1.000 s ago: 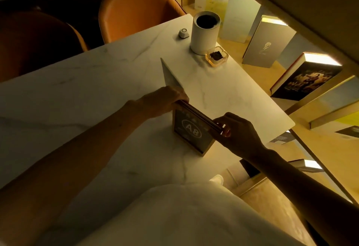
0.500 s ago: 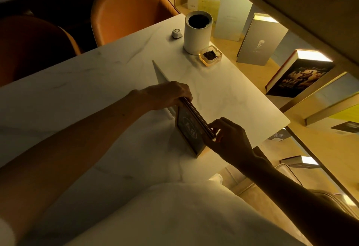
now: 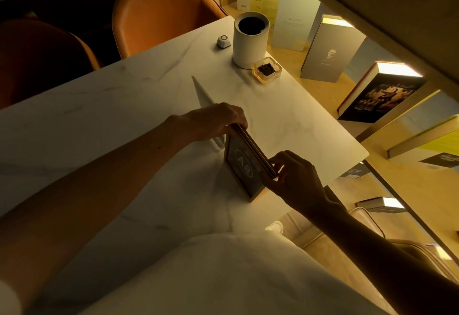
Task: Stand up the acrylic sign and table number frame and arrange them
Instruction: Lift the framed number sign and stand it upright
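The table number frame (image 3: 244,165), a dark panel marked "A8" in a wood-toned border, is shown standing upright on its lower edge on the marble table (image 3: 111,116), gripped at both ends of its top edge. The far end of that edge is covered by the left hand (image 3: 216,120), whose fingers are curled down over it and closed on the frame. The near end is pinched by the right hand (image 3: 291,178), thumb on the printed side and fingers (image 3: 280,159) folded over the top corner, so that both hands are clamped on the same object. Directly behind the left hand, the acrylic sign (image 3: 205,97) is seen as a thin, pale, transparent sheet standing on edge, its pointed upper corner rising beyond the knuckles; its lower part is hidden by the hand and the frame, and contact between sign and frame cannot be judged. Farther out from the grip, toward the far corner of the table, 1 amber glass ashtray (image 3: 267,71) with dark contents is placed just beside a white cylindrical container (image 3: 249,41), and a small white puck-shaped device (image 3: 223,40) lies near them. Beyond the table edge, 2 orange chairs (image 3: 161,14) are visible, and books (image 3: 330,51) are displayed on lit shelving at the right-hand side.
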